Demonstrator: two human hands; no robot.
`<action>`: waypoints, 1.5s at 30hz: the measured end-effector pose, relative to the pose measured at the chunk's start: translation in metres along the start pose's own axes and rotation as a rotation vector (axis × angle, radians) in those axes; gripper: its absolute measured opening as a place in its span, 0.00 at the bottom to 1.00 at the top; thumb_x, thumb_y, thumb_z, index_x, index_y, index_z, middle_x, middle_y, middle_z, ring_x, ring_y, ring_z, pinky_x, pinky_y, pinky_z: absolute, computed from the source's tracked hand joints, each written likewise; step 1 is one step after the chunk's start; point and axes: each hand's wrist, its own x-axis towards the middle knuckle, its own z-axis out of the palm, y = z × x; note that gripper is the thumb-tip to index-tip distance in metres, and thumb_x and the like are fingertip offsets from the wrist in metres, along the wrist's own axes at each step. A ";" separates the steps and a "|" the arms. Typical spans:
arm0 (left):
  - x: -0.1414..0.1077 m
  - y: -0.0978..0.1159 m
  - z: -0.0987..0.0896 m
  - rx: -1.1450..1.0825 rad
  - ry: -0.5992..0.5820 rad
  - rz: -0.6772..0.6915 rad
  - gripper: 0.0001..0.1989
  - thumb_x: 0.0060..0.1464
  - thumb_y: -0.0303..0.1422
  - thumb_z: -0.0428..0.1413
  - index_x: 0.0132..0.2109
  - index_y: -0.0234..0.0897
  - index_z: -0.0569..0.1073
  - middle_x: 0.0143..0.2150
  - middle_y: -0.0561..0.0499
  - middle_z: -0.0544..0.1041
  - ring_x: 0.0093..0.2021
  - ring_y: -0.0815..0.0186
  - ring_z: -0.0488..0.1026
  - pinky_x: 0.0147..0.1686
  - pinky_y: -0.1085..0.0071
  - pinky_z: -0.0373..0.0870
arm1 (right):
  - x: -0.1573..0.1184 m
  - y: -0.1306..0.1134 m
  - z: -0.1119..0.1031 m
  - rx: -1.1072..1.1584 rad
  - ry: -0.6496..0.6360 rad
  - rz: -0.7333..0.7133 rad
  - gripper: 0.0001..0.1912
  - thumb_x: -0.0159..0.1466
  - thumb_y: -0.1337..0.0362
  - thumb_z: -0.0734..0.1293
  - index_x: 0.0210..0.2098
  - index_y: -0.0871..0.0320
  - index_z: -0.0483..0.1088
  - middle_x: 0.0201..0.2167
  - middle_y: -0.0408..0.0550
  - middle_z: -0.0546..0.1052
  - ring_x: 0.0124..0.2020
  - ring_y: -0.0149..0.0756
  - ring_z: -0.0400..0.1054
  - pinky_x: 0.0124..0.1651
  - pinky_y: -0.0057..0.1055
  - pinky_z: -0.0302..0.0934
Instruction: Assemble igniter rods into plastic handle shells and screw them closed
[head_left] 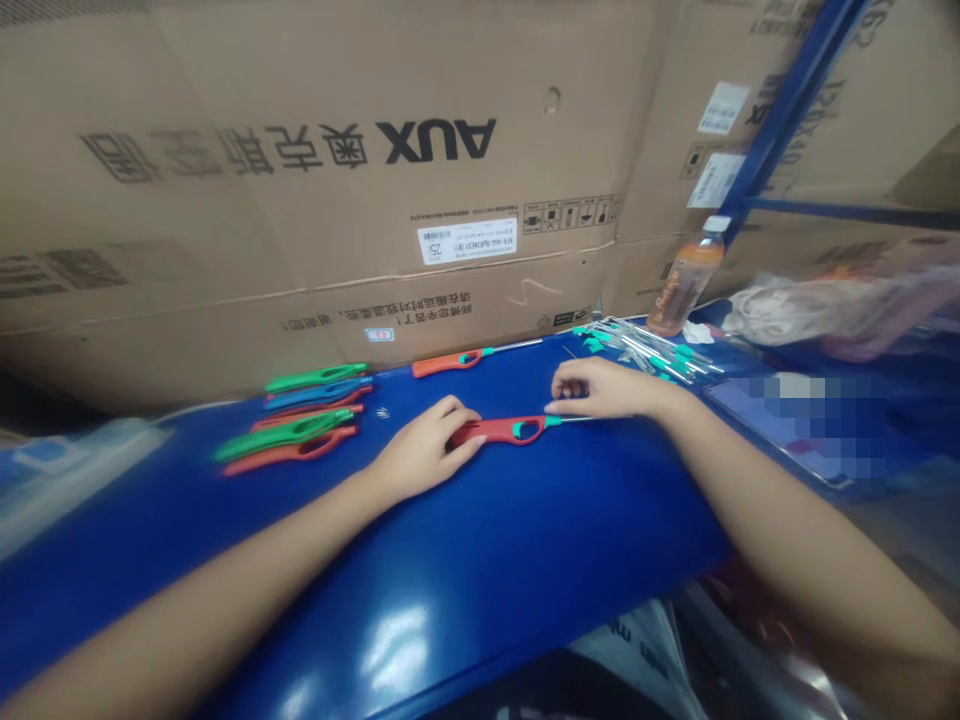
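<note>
A red long-nosed gas lighter (499,432) with a green trigger and a thin metal tube lies on the blue table. My left hand (424,447) is closed on its handle end, thumb in front and fingers behind. Over the green collar and tube is my right hand (600,388), its fingers curled. Its lowest fingertip is at the collar; whether it pinches something small cannot be seen. Behind them lies another lighter with an orange handle (442,365) and a metal tube.
Several green, blue and red lighter handles (300,430) lie at left, near tiny metal pins (382,412). Metal tubes with green collars (652,350) are piled at right, before a drink bottle (688,275). A phone-like tablet (780,430) lies at right. A large cardboard box (300,230) stands behind the table.
</note>
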 end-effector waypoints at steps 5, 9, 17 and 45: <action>0.007 -0.012 -0.033 0.067 -0.004 -0.045 0.17 0.64 0.44 0.50 0.48 0.39 0.77 0.46 0.47 0.78 0.45 0.60 0.75 0.46 0.66 0.71 | -0.004 0.018 -0.010 -0.406 0.242 0.325 0.18 0.65 0.51 0.64 0.44 0.59 0.69 0.46 0.58 0.74 0.47 0.49 0.69 0.47 0.38 0.61; 0.006 -0.046 -0.072 0.321 -0.091 -0.179 0.11 0.55 0.32 0.54 0.41 0.38 0.80 0.42 0.46 0.79 0.42 0.57 0.76 0.44 0.65 0.71 | -0.004 0.037 -0.010 -0.387 0.070 0.628 0.25 0.63 0.48 0.65 0.50 0.60 0.66 0.52 0.62 0.73 0.50 0.53 0.70 0.45 0.38 0.63; -0.002 -0.093 -0.086 0.214 -0.113 -0.361 0.09 0.48 0.32 0.56 0.36 0.42 0.81 0.36 0.51 0.82 0.35 0.62 0.77 0.36 0.71 0.68 | 0.003 0.036 -0.008 -0.292 -0.079 0.647 0.12 0.63 0.55 0.62 0.40 0.56 0.67 0.42 0.55 0.79 0.41 0.47 0.73 0.38 0.36 0.61; 0.003 -0.086 -0.080 -0.041 -0.026 -0.530 0.02 0.44 0.30 0.61 0.30 0.39 0.78 0.28 0.52 0.82 0.31 0.61 0.79 0.34 0.70 0.72 | 0.002 0.040 -0.007 -0.301 -0.092 0.609 0.11 0.63 0.54 0.61 0.37 0.55 0.64 0.41 0.55 0.78 0.39 0.46 0.73 0.36 0.35 0.59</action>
